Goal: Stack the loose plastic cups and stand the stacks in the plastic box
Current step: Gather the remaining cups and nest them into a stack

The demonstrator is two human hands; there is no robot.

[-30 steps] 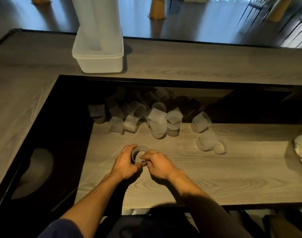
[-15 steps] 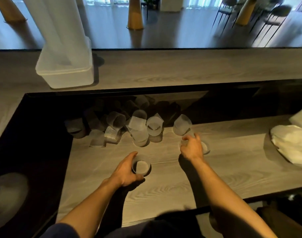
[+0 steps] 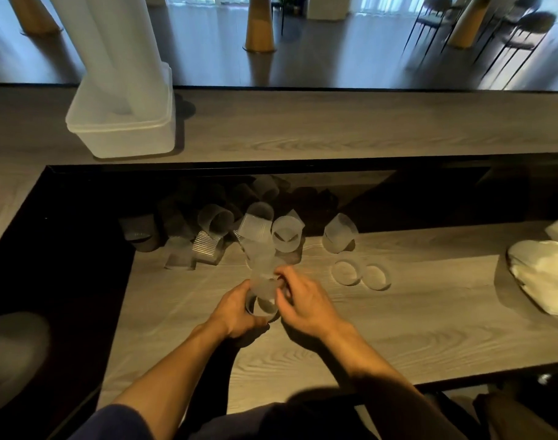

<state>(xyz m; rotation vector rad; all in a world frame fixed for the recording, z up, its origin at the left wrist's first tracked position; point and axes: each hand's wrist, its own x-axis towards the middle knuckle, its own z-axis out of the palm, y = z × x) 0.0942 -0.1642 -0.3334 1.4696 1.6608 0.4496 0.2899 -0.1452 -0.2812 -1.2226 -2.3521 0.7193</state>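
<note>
Clamped on base cup (image 3: 266, 308) with left hand (image 3: 233, 312); pinching second cup (image 3: 265, 285) with right hand (image 3: 306, 300), just above. Likely light, thin, crushable: take near rim. Loose cups (image 3: 258, 230) beyond grip, plastic box (image 3: 125, 141) farther left.

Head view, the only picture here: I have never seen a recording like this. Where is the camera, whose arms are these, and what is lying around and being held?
There is no machine. A person wears one camera on the head, and it looks down at their own bare arms. The left hand grips a standing cup on the lower wooden surface. The right hand pinches a second cup at its mouth, apparently to nest it. Behind them lies a pile of loose cups, with two upright cups to the right. On the upper ledge, a plastic box holds tall stacks.
</note>
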